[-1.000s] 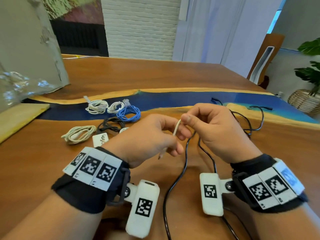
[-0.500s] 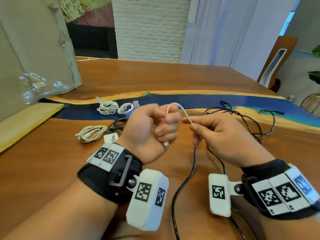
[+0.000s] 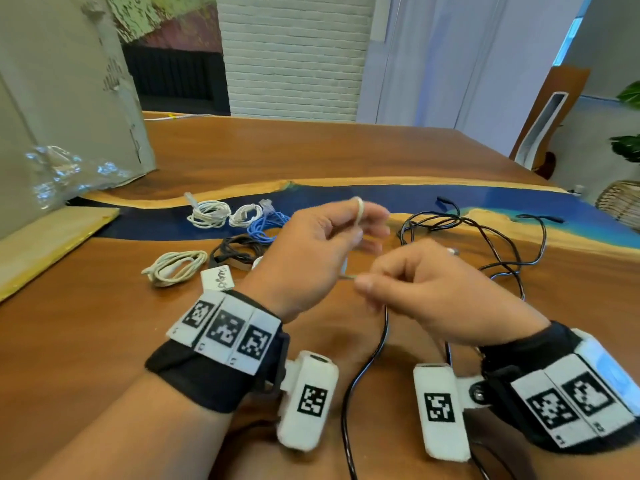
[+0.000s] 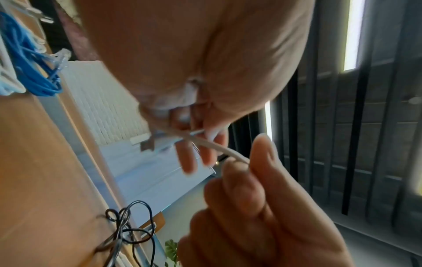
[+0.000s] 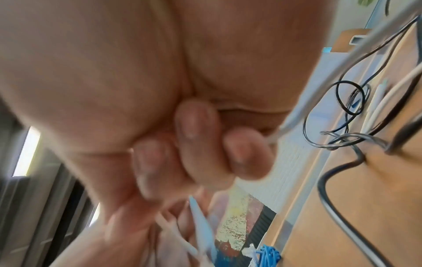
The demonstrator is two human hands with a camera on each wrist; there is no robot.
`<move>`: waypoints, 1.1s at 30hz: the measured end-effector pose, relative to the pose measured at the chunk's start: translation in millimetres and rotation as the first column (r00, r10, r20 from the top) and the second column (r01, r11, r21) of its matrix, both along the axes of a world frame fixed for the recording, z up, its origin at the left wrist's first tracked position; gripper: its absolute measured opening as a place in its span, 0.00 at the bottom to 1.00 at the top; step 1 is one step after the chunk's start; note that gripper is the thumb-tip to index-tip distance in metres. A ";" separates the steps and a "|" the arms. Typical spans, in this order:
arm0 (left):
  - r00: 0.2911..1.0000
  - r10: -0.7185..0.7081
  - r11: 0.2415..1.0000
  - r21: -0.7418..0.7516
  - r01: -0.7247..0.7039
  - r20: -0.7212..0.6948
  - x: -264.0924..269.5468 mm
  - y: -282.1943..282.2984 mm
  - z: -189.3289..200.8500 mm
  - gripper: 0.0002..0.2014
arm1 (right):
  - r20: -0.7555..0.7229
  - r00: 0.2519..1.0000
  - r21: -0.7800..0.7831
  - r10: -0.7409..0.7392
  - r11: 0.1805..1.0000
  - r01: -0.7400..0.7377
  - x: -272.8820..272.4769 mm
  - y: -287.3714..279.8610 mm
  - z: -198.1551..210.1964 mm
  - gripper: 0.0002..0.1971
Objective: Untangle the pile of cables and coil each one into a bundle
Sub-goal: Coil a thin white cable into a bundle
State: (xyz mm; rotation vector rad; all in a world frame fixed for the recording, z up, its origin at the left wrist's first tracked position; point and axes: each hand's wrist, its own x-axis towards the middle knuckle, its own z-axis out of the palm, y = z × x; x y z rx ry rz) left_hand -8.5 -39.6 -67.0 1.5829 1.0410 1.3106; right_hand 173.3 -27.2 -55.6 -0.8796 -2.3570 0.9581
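Two hands work a thin white cable [image 3: 359, 213] above a wooden table [image 3: 86, 341]. Half a second ago the left hand [image 3: 311, 258] was a fist around the cable, with a loop arching over to the right hand; now the left fingers have loosened and spread, and the cable is looped around one raised fingertip. The right hand [image 3: 433, 289] has dropped lower and nearer the person, its thumb and forefinger pinching the cable's other stretch just beside the left hand's palm.

Behind the left hand lie the finished bundles: two white coils [image 3: 209, 214], a blue coil [image 3: 265, 225], a black coil [image 3: 235, 252] and a cream coil [image 3: 176, 266]. A loose black cable [image 3: 485, 237] sprawls behind the right hand and trails back between the wrists.

The left fingers are motion-blurred, so how tightly they hold is hard to make out. The left hand hides the cable's middle. Both wrist views are smeared; the left wrist view shows the right hand's thumb [image 4: 265, 162] and finger pinching the white cable [image 4: 219, 148].
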 end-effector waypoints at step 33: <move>0.931 -0.075 0.984 -0.179 0.010 -0.358 -2.0 -16.7 16.3 0.15 | -0.211 0.976 0.029 -0.057 0.997 0.065 10.2 2.3 7.8 0.16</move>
